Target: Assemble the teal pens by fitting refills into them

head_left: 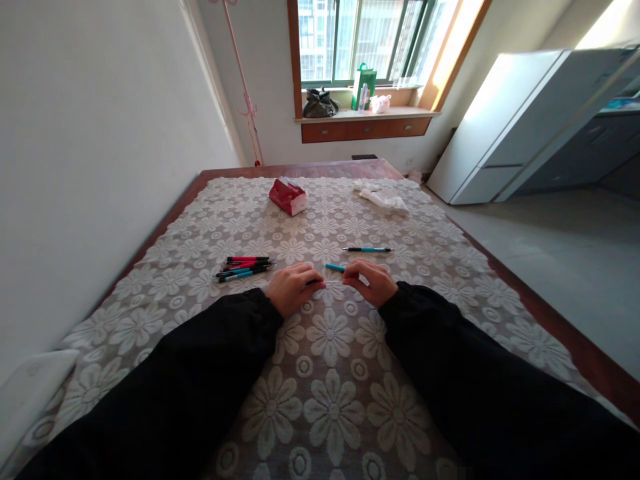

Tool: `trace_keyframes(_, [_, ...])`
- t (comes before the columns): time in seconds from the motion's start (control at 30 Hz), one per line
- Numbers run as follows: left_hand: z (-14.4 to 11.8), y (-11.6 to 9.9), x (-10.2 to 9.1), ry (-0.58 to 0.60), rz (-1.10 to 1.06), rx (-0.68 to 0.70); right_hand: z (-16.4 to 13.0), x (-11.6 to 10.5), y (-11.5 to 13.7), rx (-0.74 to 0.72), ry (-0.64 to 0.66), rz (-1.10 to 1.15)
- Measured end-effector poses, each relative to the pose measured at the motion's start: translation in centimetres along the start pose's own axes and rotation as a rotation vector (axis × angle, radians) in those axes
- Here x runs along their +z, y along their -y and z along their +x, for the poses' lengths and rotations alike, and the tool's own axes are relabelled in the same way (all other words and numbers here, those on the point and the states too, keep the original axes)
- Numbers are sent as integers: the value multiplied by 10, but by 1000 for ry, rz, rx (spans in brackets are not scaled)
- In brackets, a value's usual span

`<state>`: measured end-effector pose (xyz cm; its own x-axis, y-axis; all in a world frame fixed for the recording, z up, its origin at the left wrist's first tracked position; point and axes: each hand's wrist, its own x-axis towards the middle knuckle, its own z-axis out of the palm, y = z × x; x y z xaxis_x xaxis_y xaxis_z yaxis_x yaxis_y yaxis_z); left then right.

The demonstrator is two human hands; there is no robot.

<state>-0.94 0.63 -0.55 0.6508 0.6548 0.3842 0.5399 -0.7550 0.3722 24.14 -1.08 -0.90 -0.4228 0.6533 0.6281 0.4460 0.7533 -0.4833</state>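
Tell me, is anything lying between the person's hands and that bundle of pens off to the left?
Nothing visible does. The left hand and right hand together hold a teal pen; the bundle of pens lies just left of the left hand, with only bare lace tablecloth between them.

The teal pen (335, 268) was half hidden inside the right hand (371, 281). What the left hand (294, 287) pinched was too small to tell.

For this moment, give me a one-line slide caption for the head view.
Both hands, left and right, hold a teal pen over a lace cloth, beside a pen pile.
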Motion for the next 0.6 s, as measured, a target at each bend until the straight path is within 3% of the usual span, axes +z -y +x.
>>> trace_keyframes(0.17, [-1, 0, 0, 13, 2, 12, 0, 3, 3, -54, 47, 70])
trace_keyframes(0.4, [-1, 0, 1, 19, -4, 64, 1, 3, 2, -127, 95, -5])
trace_keyframes(0.6, [0, -4, -2, -9, 138, 274, -4, 6, 0, -83, 75, -37])
